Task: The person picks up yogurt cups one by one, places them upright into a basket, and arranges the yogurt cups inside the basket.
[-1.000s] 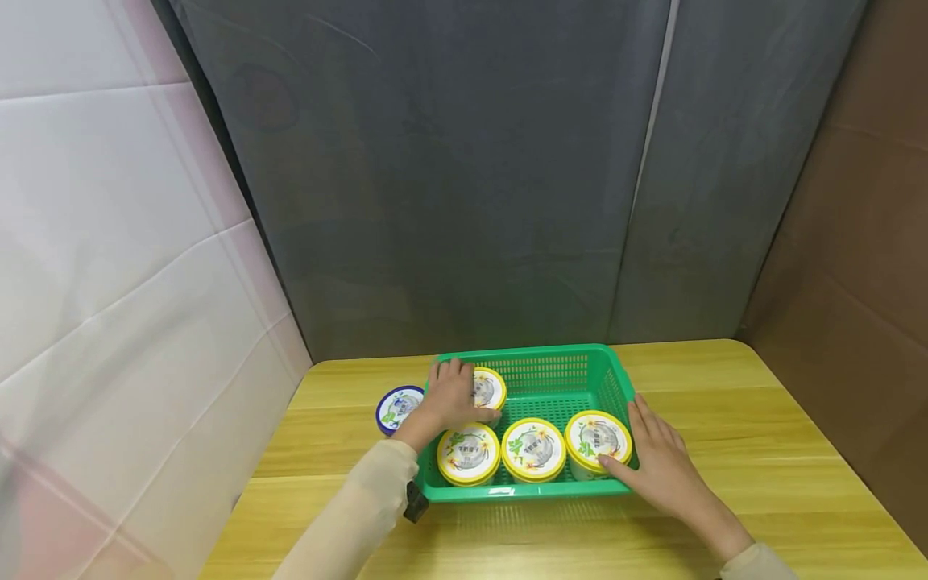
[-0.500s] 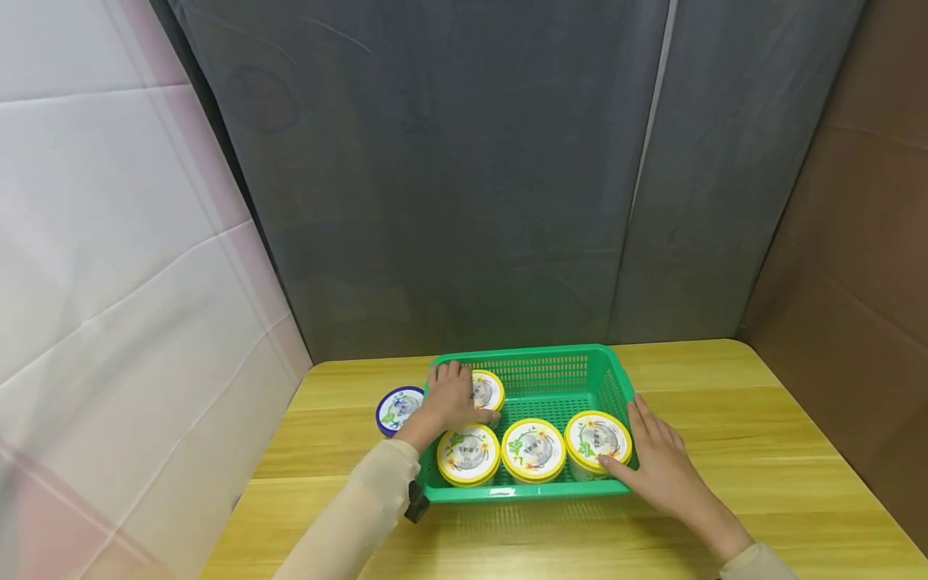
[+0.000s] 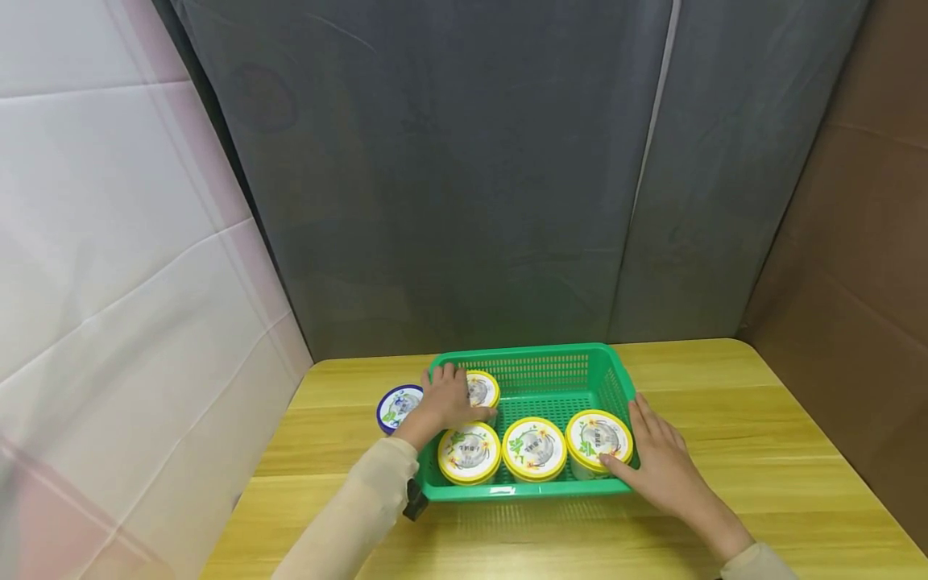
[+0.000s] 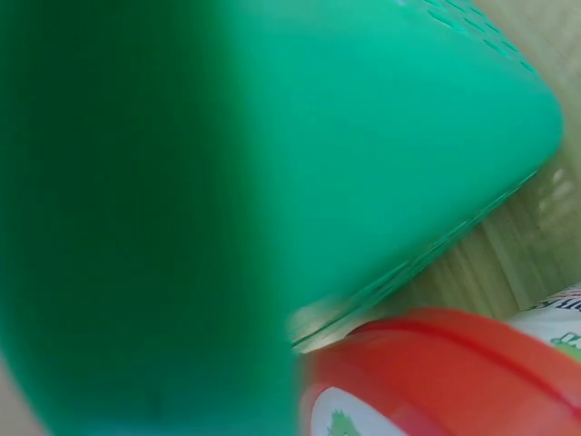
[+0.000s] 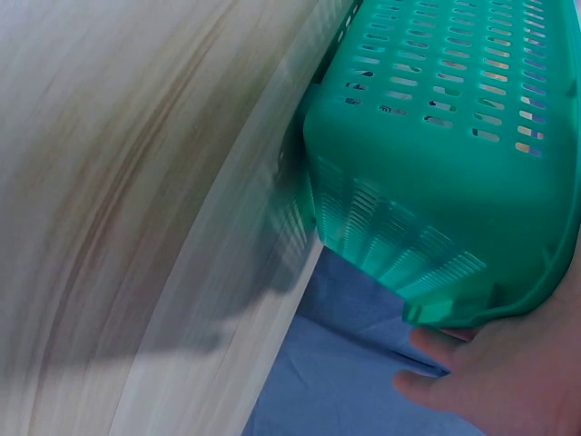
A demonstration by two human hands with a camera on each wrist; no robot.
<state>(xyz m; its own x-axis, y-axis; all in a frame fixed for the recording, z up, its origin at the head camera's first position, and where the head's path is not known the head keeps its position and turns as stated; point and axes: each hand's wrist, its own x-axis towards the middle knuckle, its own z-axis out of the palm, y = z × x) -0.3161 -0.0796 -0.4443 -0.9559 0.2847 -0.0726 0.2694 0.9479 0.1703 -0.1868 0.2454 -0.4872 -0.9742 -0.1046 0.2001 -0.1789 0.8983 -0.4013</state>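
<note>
In the head view, my left hand (image 3: 445, 399) grips a yellow-lidded tub (image 3: 483, 390) in the back left of the green basket (image 3: 525, 491). Its thumb lies along the tub's near side, and its fingers partly cover the lid. My right hand (image 3: 660, 459) holds the basket by its right front corner, fingers outside the rim and thumb reaching in over a front-right tub (image 3: 598, 435). From the right wrist view, two fingers (image 5: 445, 350) show right at the rim. Two more yellow-lidded tubs, a left one (image 3: 469, 453) and a middle one (image 3: 534, 449), stand along the basket's front.
A blue-lidded tub (image 3: 399, 408) stands on the wooden table (image 3: 718, 403) just left of the basket. Low in the left wrist view, a red rounded lid (image 4: 454, 350) shows beside the green wall. A dark curtain (image 3: 464, 177) hangs behind the table.
The tub under my left hand has shifted slightly left within the basket, and the left hand has moved a little left with it. The right hand has stayed in place.
</note>
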